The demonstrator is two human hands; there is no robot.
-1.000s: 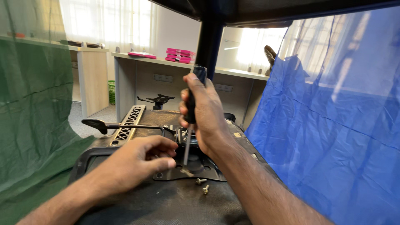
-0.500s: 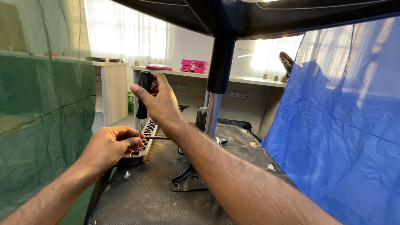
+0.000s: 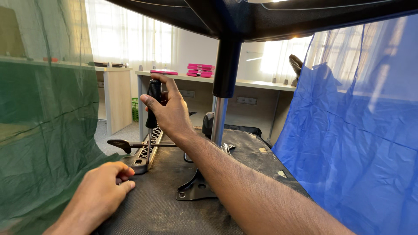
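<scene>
My right hand (image 3: 170,114) grips the black handle of a screwdriver (image 3: 153,101), held upright. Its thin shaft runs down to a black slotted metal bracket (image 3: 147,150) lying on the dark fabric work surface (image 3: 165,204). My left hand (image 3: 102,193) rests on that surface just in front of the bracket's near end, fingers curled with the tips close to it. Whether the fingers pinch something small I cannot tell. A black lever rod (image 3: 126,144) sticks out to the left beside the bracket.
A chrome column (image 3: 219,119) with a black sleeve rises behind my right forearm, under a dark overhead part. A flat metal plate (image 3: 196,190) lies mid-surface. Green netting (image 3: 43,130) hangs left, blue cloth (image 3: 357,143) right. Desks with pink items stand behind.
Both hands and the screwdriver have shifted left, from the mechanism near the column to the slotted bracket. My left hand has dropped lower onto the surface.
</scene>
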